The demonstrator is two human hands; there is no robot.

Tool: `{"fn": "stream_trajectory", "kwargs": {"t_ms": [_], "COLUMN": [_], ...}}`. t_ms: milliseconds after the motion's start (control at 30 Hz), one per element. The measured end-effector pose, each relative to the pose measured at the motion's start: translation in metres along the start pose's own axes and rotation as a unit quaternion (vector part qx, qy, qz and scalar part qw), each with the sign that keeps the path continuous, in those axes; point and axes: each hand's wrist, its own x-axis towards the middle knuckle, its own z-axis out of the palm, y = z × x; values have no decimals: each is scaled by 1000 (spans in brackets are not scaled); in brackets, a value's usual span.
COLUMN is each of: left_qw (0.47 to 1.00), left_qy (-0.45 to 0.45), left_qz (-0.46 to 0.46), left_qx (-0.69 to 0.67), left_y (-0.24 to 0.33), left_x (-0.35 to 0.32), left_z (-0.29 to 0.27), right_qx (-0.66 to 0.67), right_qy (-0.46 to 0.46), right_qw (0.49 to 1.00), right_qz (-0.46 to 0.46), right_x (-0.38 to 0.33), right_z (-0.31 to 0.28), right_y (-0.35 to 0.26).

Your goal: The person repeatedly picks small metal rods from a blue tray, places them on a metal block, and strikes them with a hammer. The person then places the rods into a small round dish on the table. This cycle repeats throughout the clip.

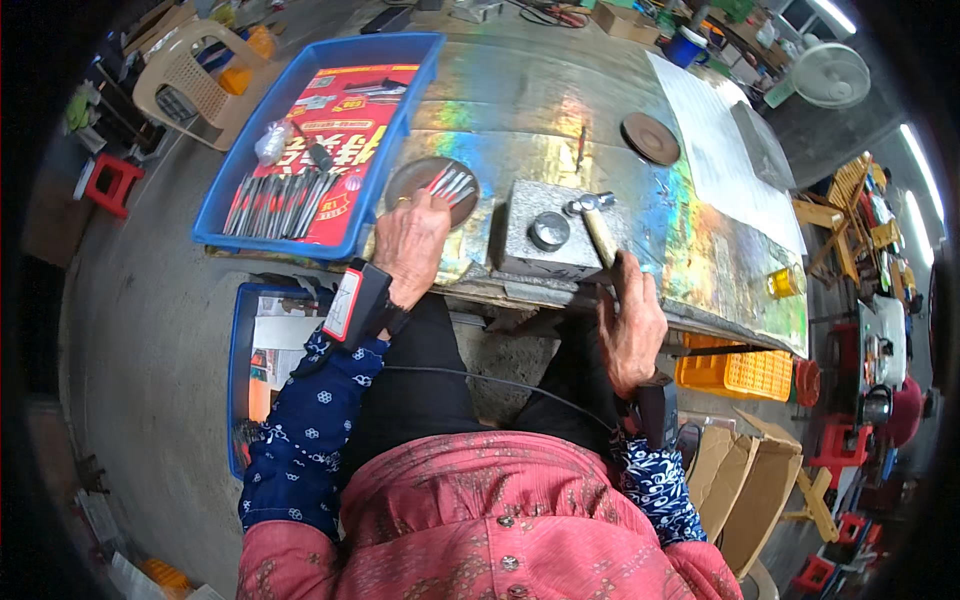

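A blue tray (225, 190) lined with red printed paper is set on the left of the table (540, 100). A round brown disc (650, 138) is seen farther back. A yellow crate (735, 372) is placed under the table's right edge, and a white fan (830, 75) and a beige plastic chair (185, 80) are seen beyond.

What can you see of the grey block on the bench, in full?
The grey block looks like a squarish slab of speckled metal or stone, lying flat at the near edge of the shiny bench. A round metal plug sits in its top face. A hammer held in the right hand has its head at the block's top right corner. The left hand is beside it, apart.
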Motion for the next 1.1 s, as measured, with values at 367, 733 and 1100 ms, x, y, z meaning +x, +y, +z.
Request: {"fn": "stream_trajectory", "kwargs": {"t_ms": [367,733,1100], "left_qw": [990,967,965], "left_qy": [83,-176,-191], "left_qz": [-102,-174,-174], "left_qx": [-57,-58,-50], "left_y": [-66,-120,-120], "left_x": [11,22,25], "left_z": [-49,-8,-13], "right_qx": [12,4,6], "right_qy": [-5,-23,-33], "right_qw": [1000,999,999], "right_qz": [-8,-26,-11], "right_x": [0,3,4], "right_z": [-2,-3,-3], "right_y": [1,1,0]}}
